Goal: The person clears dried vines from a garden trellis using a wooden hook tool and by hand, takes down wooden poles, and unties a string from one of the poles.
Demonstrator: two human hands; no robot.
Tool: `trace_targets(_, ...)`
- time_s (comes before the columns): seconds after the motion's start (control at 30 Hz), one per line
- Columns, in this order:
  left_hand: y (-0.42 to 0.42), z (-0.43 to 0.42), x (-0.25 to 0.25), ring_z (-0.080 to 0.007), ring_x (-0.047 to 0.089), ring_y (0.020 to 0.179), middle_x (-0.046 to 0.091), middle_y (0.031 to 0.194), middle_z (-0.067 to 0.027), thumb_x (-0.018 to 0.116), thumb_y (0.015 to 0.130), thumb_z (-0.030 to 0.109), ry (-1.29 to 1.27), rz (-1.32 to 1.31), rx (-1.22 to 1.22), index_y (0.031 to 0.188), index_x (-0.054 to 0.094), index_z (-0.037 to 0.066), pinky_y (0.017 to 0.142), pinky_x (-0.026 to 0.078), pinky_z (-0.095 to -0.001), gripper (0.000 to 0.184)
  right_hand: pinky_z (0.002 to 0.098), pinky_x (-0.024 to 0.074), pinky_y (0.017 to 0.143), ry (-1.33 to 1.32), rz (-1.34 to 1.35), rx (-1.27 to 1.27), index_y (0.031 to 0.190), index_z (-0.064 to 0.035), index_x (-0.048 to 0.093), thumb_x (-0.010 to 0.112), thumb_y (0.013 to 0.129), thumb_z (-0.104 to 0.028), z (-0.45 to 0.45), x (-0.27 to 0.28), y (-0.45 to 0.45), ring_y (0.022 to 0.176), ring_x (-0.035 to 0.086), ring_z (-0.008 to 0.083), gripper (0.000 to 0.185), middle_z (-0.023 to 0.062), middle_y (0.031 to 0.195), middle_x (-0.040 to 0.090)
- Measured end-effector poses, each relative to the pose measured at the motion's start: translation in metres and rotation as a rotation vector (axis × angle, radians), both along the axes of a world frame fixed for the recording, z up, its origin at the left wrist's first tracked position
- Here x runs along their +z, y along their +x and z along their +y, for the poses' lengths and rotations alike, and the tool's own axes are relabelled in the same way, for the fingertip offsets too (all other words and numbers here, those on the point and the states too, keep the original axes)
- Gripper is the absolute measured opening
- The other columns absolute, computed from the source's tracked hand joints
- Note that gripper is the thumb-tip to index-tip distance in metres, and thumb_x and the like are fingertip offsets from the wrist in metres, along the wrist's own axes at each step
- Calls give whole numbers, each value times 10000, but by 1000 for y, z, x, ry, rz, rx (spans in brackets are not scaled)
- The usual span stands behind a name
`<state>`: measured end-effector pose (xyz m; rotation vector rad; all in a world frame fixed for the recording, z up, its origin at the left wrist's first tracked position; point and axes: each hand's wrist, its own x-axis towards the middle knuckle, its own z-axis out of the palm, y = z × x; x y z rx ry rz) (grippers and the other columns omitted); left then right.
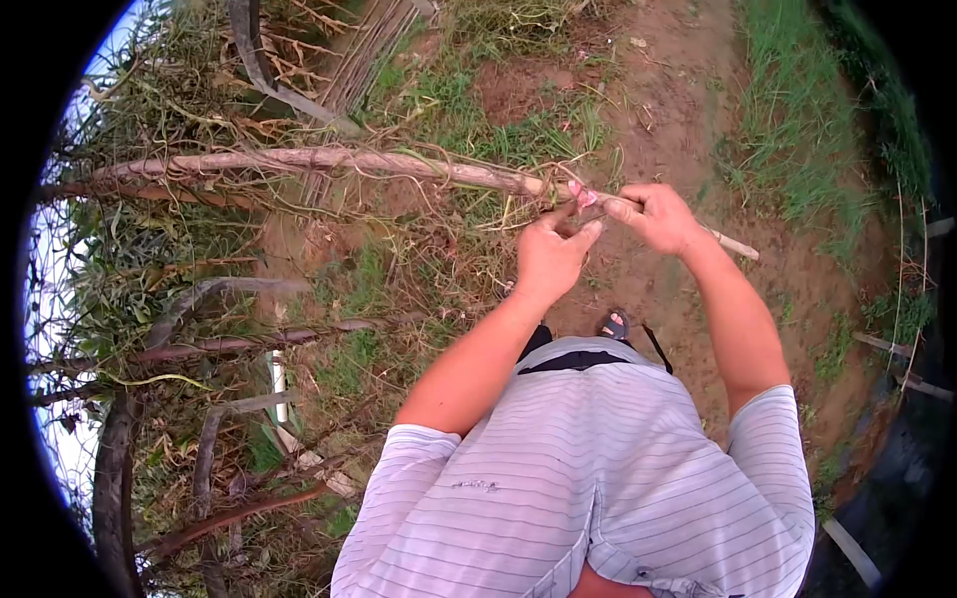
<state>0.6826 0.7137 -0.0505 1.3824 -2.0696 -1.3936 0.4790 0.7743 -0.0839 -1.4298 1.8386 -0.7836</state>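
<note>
A long wooden pole [399, 161] wound with dry vines runs from the left towards my hands, and its thin end shows again beyond my right wrist. A pink strip [583, 196] wraps round the pole between my hands. My right hand [660, 217] is closed, thumb and finger pinched at the right side of the strip. My left hand [553, 254] is just below the strip, its fingers curled near the pole and its thumb pointing right. What the left fingertips hold, if anything, is hidden.
Several vine-covered poles [229, 347] and grey curved posts [244, 50] stand at the left. Dry vines and grass cover the ground beside a bare dirt path [668, 90]. Taller grass [797, 130] grows at the right. Dark netting [912, 448] lies beyond it.
</note>
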Motion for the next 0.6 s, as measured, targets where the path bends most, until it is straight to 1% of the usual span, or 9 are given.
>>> trace_targets(0.07, -4, -1, -20, -77, 590, 677, 691, 820, -43, 707, 884, 174, 98, 237, 125, 1155, 661, -47, 621, 500, -252, 352, 379, 412, 582, 25, -69, 23, 826, -54, 665, 615, 871, -588, -2, -1, 0, 596, 493, 201, 538, 76, 613, 526)
trace_targets(0.1, -5, -1, -21, -57, 576, 655, 682, 789, -25, 712, 886, 189, 98, 297, 161, 1094, 686, -45, 596, 487, -238, 314, 379, 412, 582, 28, -68, 21, 826, -54, 665, 615, 871, -588, -3, 2, 0, 596, 493, 201, 538, 76, 613, 526)
trace_targets(0.17, 2, -2, -22, -56, 574, 652, 676, 769, -18, 710, 887, 185, 54, 278, 139, 1057, 697, -43, 591, 485, -241, 285, 363, 387, 563, 63, -84, 11, 812, -47, 658, 604, 876, -594, -4, 8, 3, 588, 439, 171, 554, 53, 591, 476)
trace_targets(0.23, 7, -3, -19, -60, 579, 651, 672, 742, -11, 700, 889, 165, -3, 230, 122, 989, 719, -36, 599, 485, -239, 225, 363, 385, 561, 66, -102, 25, 807, -44, 659, 602, 874, -602, -7, 1, 2, 586, 437, 173, 564, 51, 588, 475)
trace_targets(0.37, 11, -10, -19, -70, 589, 656, 681, 759, -15, 695, 888, 150, 66, 160, 58, 1003, 718, -33, 620, 490, -235, 217, 366, 377, 554, 108, -192, 30, 805, -38, 665, 601, 863, -624, -10, -8, -1, 583, 440, 168, 592, 49, 581, 472)
trace_targets(0.47, 10, -5, -19, -79, 603, 695, 693, 804, -27, 700, 881, 136, 48, 244, 74, 1006, 715, -37, 635, 497, -241, 214, 366, 368, 549, 43, -120, 24, 810, -37, 669, 597, 863, -629, -10, -8, -2, 578, 438, 167, 598, 45, 575, 467)
trace_targets(0.53, 5, 2, -15, -82, 608, 738, 698, 849, -42, 693, 883, 113, -34, 343, 166, 996, 713, -48, 639, 498, -244, 197, 367, 366, 548, 49, -115, 30, 813, -37, 670, 591, 862, -634, -10, -3, -1, 576, 439, 168, 605, 47, 573, 469)
trace_targets(0.57, 4, 2, -17, -82, 608, 738, 698, 849, -42, 693, 883, 113, -34, 344, 165, 996, 713, -48, 639, 498, -244, 197, 368, 365, 547, 57, -112, 37, 815, -36, 671, 586, 862, -640, -10, -1, -2, 575, 440, 170, 612, 50, 571, 471)
trace_targets(0.6, 4, 1, -17, -86, 612, 758, 700, 871, -52, 688, 884, 100, 64, 404, 196, 1007, 708, -53, 645, 499, -244, 198, 368, 365, 547, 56, -110, 37, 815, -36, 671, 586, 862, -640, -10, -2, -1, 575, 440, 170, 612, 50, 571, 471)
